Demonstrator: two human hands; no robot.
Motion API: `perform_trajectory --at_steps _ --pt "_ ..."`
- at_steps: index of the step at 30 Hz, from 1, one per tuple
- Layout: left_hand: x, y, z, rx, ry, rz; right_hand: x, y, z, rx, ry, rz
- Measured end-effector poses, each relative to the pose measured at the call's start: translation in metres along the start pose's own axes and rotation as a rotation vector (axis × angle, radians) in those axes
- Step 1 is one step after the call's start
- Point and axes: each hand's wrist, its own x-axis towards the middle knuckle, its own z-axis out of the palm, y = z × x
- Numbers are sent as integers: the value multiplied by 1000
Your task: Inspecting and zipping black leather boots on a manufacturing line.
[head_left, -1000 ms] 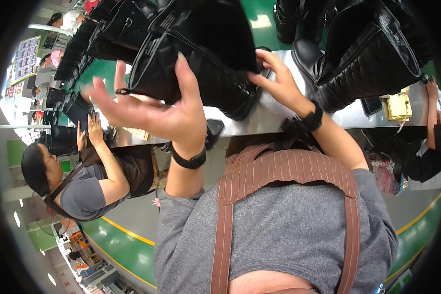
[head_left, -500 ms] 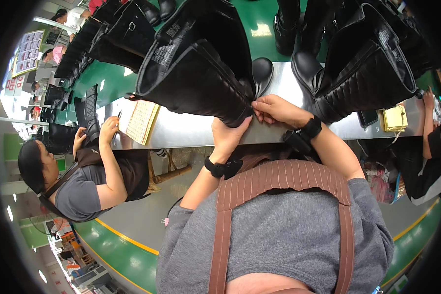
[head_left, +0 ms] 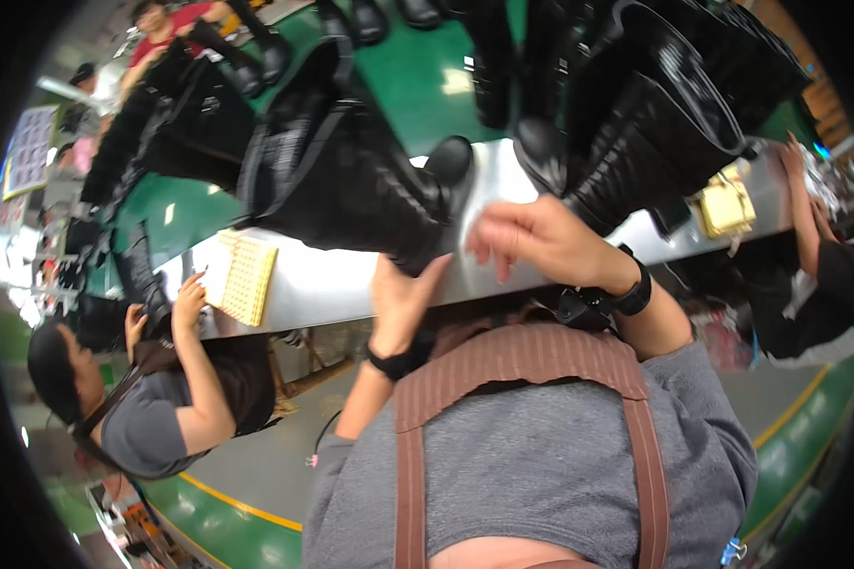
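Note:
A tall black boot (head_left: 351,185) lies on its side on the steel table ledge (head_left: 332,284), its toe (head_left: 449,159) pointing right. My left hand (head_left: 403,296) reaches up with flat, spread fingers and its fingertips touch the boot's lower end at the ledge. Just right of the boot, my right hand (head_left: 539,242) hovers over the ledge, fingers loosely curled and blurred, holding nothing. Both wrists carry black bands.
More black boots (head_left: 655,133) stand to the right and on the green belt (head_left: 417,85) behind. A yellow perforated pad (head_left: 247,280) and a yellow box (head_left: 726,209) lie on the ledge. A seated co-worker (head_left: 152,417) is at left, and another person's arm (head_left: 807,218) is at right.
The boot has come down from my raised hands onto the ledge. My right hand has let go of it and pulled back right; my left hand stays at its lower end.

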Motion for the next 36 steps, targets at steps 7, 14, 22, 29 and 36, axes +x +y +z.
perform_trajectory --at_steps 7,14,22,29,36 --pt "-4 64 -42 208 -589 191 -117 31 -51 -1043 549 564" --pt "67 43 148 -355 -684 14 -85 103 -62 -357 741 231" --pt "99 69 132 -227 -1166 -225 -89 103 -70 -88 645 139" --pt "67 195 23 -816 -961 231 -85 101 -62 -312 688 121" --pt "32 134 -6 -502 -969 175 -83 96 -59 -172 572 205"
